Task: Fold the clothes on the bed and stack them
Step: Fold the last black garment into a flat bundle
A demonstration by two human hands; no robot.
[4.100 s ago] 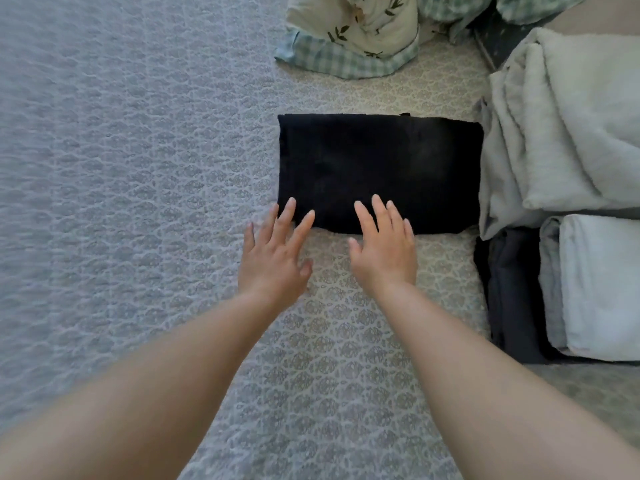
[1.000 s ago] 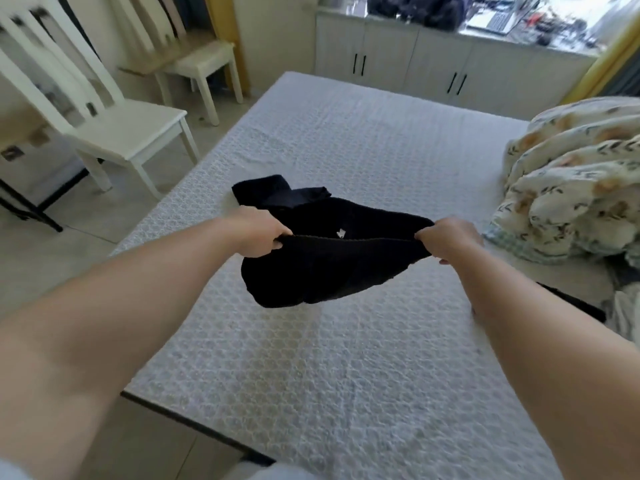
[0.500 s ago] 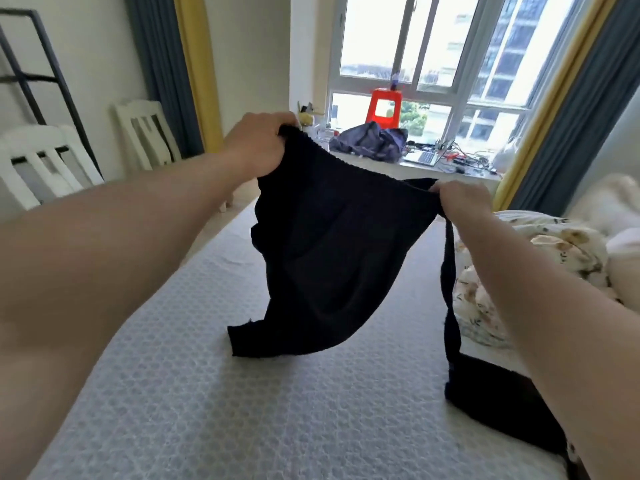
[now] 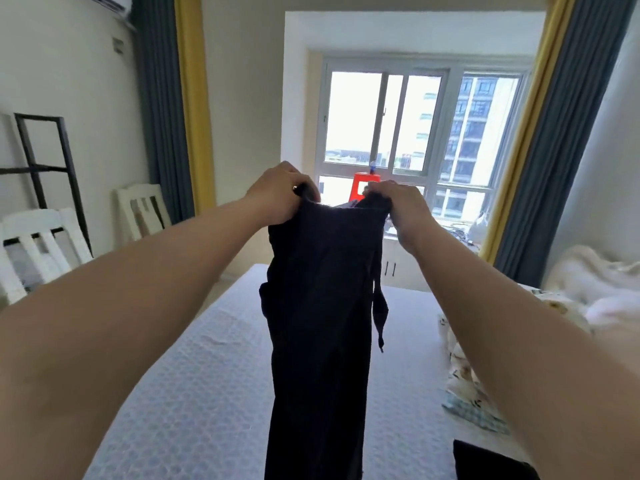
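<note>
Two white chairs point(image 4: 38, 244) stand at the left edge of the frame, with a black metal rack point(image 4: 45, 161) behind them against the wall. Right of these hang a grey and yellow curtain point(image 4: 173, 105). In the middle, the left hand point(image 4: 278, 195) has its grip clamped on the top edge of a black garment point(image 4: 318, 323), fingers curled round the cloth. The garment hangs straight down from both hands over the bed point(image 4: 194, 382), a narrow strap dangling from its right side. The right hand point(image 4: 398, 207) pinches the other top corner, its grip likewise closed on the fabric. Behind the hands is a window point(image 4: 415, 133). At lower right a dark folded garment point(image 4: 485, 462) lies on the bed, with a patterned quilt point(image 4: 464, 375) just above it.
</note>
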